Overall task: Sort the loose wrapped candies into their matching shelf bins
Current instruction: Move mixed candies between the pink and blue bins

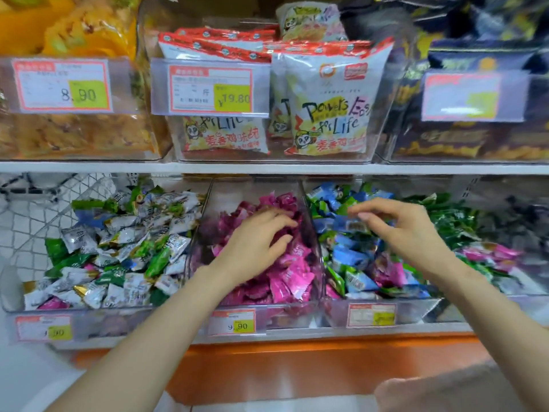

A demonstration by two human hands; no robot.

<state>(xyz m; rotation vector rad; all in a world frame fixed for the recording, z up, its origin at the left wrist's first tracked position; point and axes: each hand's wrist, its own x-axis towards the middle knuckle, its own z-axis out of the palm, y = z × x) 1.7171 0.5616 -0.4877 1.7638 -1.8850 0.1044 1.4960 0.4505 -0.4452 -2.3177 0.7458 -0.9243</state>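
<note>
Candies, pink (292, 275), lie under left hand (255, 242), blue candies (350, 257) under right hand (401, 230).

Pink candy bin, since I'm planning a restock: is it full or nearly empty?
Well filled: pink candies heap across the bin, front to back, under the left hand.

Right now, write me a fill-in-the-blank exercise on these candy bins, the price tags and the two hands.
1. The left hand lies on the ____ candies in the middle bin.
2. The right hand is over the bin to the ____ of that one.
3. The lower price tag on the middle bin reads ____.
4. The upper price tag beside the white snack bags reads ____.

Missing words: pink; right; 9.90; 19.80
</note>
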